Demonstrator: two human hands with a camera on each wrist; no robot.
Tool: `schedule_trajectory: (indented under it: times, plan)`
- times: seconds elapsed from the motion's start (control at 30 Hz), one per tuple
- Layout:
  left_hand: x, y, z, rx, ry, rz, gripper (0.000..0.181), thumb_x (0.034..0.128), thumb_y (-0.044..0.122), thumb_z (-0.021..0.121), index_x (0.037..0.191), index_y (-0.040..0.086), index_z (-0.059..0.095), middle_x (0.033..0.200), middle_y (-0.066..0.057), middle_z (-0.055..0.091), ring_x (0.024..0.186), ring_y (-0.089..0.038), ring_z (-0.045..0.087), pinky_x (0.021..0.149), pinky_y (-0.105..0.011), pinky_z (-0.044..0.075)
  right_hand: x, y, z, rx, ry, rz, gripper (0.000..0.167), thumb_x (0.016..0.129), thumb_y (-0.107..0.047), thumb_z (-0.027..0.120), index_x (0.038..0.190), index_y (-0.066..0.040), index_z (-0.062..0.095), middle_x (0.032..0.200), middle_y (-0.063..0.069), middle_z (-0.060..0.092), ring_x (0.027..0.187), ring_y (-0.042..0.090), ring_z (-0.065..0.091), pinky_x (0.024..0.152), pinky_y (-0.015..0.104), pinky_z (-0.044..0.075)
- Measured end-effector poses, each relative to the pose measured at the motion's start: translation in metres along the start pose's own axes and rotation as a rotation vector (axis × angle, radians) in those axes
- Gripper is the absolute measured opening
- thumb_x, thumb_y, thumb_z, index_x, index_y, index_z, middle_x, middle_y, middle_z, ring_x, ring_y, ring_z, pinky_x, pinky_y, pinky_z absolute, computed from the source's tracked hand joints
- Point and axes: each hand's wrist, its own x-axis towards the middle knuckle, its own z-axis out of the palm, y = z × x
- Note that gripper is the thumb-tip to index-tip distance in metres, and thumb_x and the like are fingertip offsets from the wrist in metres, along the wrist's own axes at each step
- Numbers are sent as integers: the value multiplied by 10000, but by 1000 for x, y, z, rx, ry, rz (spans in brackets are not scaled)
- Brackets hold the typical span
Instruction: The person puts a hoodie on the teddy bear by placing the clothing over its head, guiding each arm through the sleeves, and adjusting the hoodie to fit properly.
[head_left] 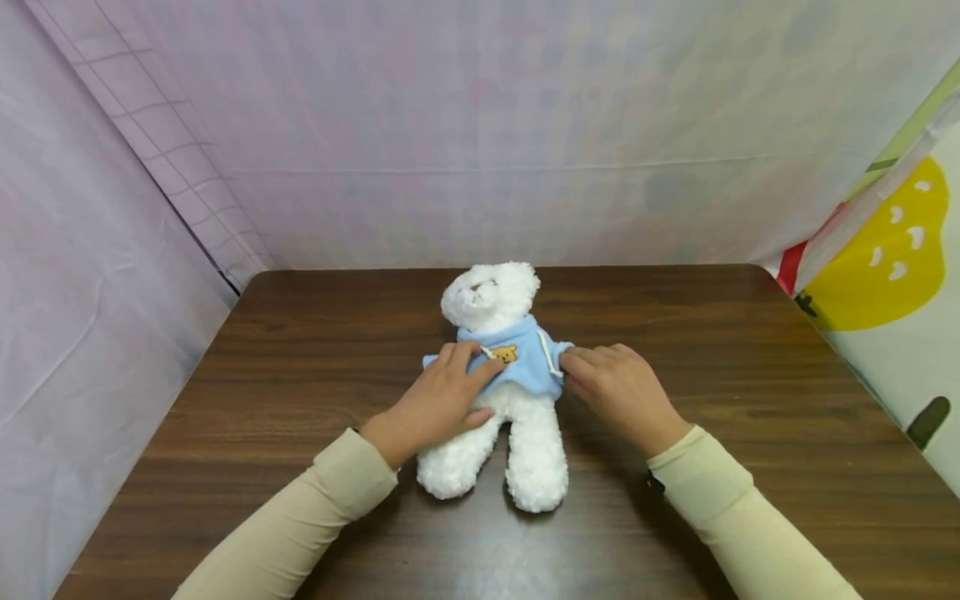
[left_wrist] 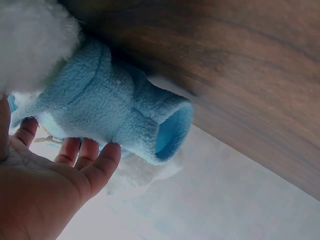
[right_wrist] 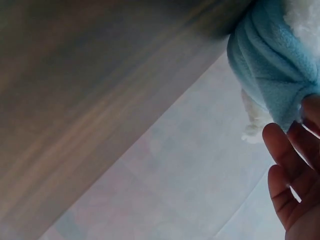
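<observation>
A white plush teddy bear [head_left: 537,458] lies on its back, head toward the far table edge. It wears a light blue hoodie [head_left: 531,371] with a small bear face on the front and white drawstrings [head_left: 549,354]. My left hand [head_left: 435,400] rests on the hoodie's front, fingers extended over it; in the left wrist view the sleeve [left_wrist: 172,132] beside those fingers has an empty-looking cuff opening. With thumb and fingers, my right hand [head_left: 622,392] pinches the end of the other sleeve [right_wrist: 285,102], and the fabric is drawn into folds toward the fingertips.
The bear lies on a dark wood-grain table [head_left: 300,400]. A pale patterned cloth [head_left: 480,125] hangs behind the far edge, and a white cloth [head_left: 75,292] hangs at the left. At the right, a printed cloth shows a yellow shape [head_left: 885,258].
</observation>
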Motion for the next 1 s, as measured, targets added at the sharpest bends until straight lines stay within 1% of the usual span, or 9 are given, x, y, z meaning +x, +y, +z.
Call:
schedule_trajectory:
  times: [0.1,0.2,0.3,0.43,0.57,0.63,0.73,0.83,1.0]
  plan:
    - [0,0,-1,0,0,4,568,907,375,728,1377,126,528,1305,-193,425,1131,-340,462,894,-442,477,3,1,-1,-24,2,-35,173,809,-44,758,965,-56,685,965,77,708,763,269,651,628,411,467]
    - [0,1,-1,0,0,13,557,913,371,723,1374,124,534,1311,-198,426,1135,-341,464,899,-440,473,5,3,-2,-52,23,-72,192,776,2,744,950,-49,680,939,73,702,742,252,643,599,390,443]
    - [0,2,-2,3,-3,17,552,917,375,717,1376,126,536,1321,-201,426,1143,-339,464,912,-441,467,6,3,-2,-63,49,-90,160,794,24,692,934,-48,661,906,65,698,729,234,648,569,371,418]
    - [1,3,-2,11,-5,15,555,918,378,715,1379,126,536,1325,-201,424,1147,-337,461,915,-441,466,7,3,-2,-50,62,-97,72,861,7,634,865,-63,649,940,63,700,745,232,651,569,374,433]
    - [1,3,-2,11,1,18,544,917,365,721,1373,132,542,1324,-196,422,1144,-334,460,904,-437,469,8,4,-3,-36,37,-123,70,852,-21,698,836,-67,648,1000,86,695,791,257,647,626,408,488]
    - [1,3,-2,8,1,17,541,913,363,726,1369,133,546,1322,-195,421,1143,-335,460,906,-439,468,8,5,-4,-37,16,-140,81,838,-55,737,868,-63,662,1021,93,693,823,266,648,659,421,505]
    - [1,3,-2,7,1,17,542,910,359,729,1367,131,548,1324,-198,421,1149,-340,460,915,-444,468,7,7,-5,-36,-6,-156,145,816,-88,773,922,-65,677,1025,78,687,838,262,642,689,427,511]
    - [0,2,-1,7,9,22,538,906,350,734,1362,130,552,1325,-200,423,1154,-343,460,917,-445,469,7,8,-6,-12,-24,-159,178,805,-111,798,936,-70,684,988,60,681,822,241,647,687,416,513]
    - [1,3,-1,9,6,19,548,897,340,743,1364,128,552,1324,-202,424,1155,-348,457,905,-447,479,5,7,-5,38,-55,-154,252,773,-132,843,959,-64,687,909,34,675,768,202,655,647,383,511]
